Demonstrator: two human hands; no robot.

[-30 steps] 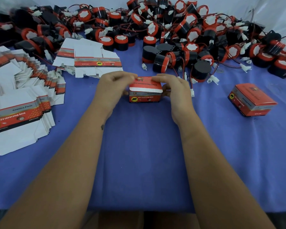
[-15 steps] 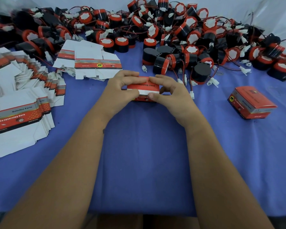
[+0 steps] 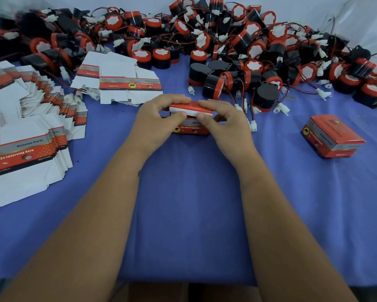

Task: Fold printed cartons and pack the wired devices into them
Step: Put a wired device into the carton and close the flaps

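A small red printed carton (image 3: pixel 191 127) stands on the purple cloth at the middle of the table. My left hand (image 3: pixel 159 120) and my right hand (image 3: pixel 224 122) grip it from either side, fingers over its red lid and thumbs pinching the white tuck flap at the front. What is inside the carton is hidden. A big heap of black and red wired devices (image 3: pixel 237 51) with white plugs lies across the back. Flat white cartons with red bands sit in a fanned stack (image 3: pixel 26 136) at the left and a smaller pile (image 3: pixel 120 81) behind my left hand.
A closed red carton (image 3: pixel 331 136) lies at the right on the purple cloth (image 3: pixel 189 203). A white plug (image 3: pixel 253 126) on a wire lies just right of my right hand. The table's front edge runs along the bottom of the view.
Both hands shifted on the carton: the lid has come down over the top and my thumbs now pinch the white flap at its front edge. The carton stays in the same spot.
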